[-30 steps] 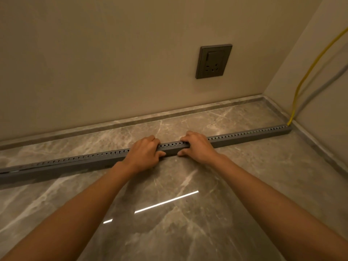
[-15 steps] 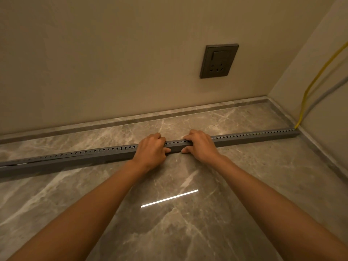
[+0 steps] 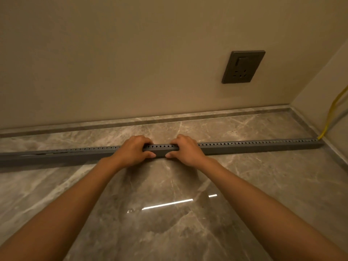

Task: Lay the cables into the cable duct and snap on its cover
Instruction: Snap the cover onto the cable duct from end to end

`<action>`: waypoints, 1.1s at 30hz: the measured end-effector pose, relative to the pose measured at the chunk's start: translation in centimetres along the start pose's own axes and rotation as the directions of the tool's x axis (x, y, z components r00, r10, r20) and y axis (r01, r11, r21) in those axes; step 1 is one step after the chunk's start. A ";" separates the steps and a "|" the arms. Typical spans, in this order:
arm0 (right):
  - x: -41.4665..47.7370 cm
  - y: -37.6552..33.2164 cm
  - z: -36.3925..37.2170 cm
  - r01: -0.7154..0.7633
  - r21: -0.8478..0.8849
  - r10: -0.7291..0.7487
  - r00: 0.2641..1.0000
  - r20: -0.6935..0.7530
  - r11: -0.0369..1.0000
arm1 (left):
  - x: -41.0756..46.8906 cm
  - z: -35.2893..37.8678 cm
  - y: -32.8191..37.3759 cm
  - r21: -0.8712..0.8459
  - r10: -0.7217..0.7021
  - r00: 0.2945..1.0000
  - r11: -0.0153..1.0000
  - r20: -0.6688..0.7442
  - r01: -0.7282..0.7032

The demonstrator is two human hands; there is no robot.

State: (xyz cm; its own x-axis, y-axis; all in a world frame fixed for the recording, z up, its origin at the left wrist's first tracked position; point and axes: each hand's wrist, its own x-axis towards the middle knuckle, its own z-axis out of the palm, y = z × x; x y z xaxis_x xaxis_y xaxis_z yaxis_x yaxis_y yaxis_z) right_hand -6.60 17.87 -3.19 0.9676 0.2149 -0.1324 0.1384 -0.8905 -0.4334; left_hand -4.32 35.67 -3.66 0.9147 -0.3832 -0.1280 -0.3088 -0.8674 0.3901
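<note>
A long grey cable duct (image 3: 254,147) with a row of small holes along its top lies across the marble floor, from the left edge to the right wall. My left hand (image 3: 131,150) and my right hand (image 3: 185,149) clasp it side by side near its middle, fingers over the top and thumbs on the front face. A yellow cable (image 3: 328,117) comes down the right wall and enters the duct's right end. Beside it runs a grey cable (image 3: 340,114). Near the duct's left end the cover (image 3: 43,152) looks slightly lifted, with a thin dark gap.
A dark wall socket (image 3: 243,66) sits on the back wall above the duct's right half. A stone skirting (image 3: 169,117) runs along the wall base. Glossy marble floor (image 3: 169,213) spreads in front of the duct, with a bright light reflection.
Both hands stay on the duct in the same grip, seeming to sit a little left along it. The view has shifted left, so the socket and corner appear further right.
</note>
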 end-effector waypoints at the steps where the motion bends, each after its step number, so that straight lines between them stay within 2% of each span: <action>1: 0.1 -0.3 0.3 0.002 -0.001 -0.002 1.000 -0.002 1.000 | -0.1 0.1 -0.1 -0.001 -0.003 1.000 1.000 -0.012 0.003; 13: 0.4 -0.5 0.3 0.067 -0.099 -0.071 0.997 -0.040 0.993 | -0.5 0.8 1.0 0.169 0.041 0.990 0.985 -0.137 -0.018; 17: 0.6 -0.5 0.3 0.096 -0.135 -0.100 0.995 -0.024 0.986 | -0.3 0.7 1.2 0.176 0.006 0.995 0.984 -0.096 0.011; 24: 0.9 -0.2 0.6 0.096 -0.059 -0.096 0.995 0.013 0.994 | -0.8 0.2 0.3 -0.018 -0.110 0.994 0.994 -0.009 0.109; 29: 0.5 -0.4 1.3 0.079 -0.062 -0.081 0.997 -0.022 0.995 | -2.5 -1.9 -2.5 0.034 -0.203 0.978 0.979 0.040 0.202; 33: 1.0 -2.3 2.2 0.052 -0.053 -0.052 0.999 -0.013 0.997 | -3.1 -3.4 -4.6 0.031 -0.196 0.977 0.980 0.086 0.194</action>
State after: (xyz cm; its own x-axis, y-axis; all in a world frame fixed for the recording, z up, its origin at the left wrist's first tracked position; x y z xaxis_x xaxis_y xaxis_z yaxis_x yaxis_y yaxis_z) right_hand -6.46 20.98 -4.27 0.9617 0.2560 -0.0981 0.1992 -0.8982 -0.3918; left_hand -4.82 41.92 -1.96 0.9318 -0.2314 -0.2796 -0.1333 -0.9347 0.3294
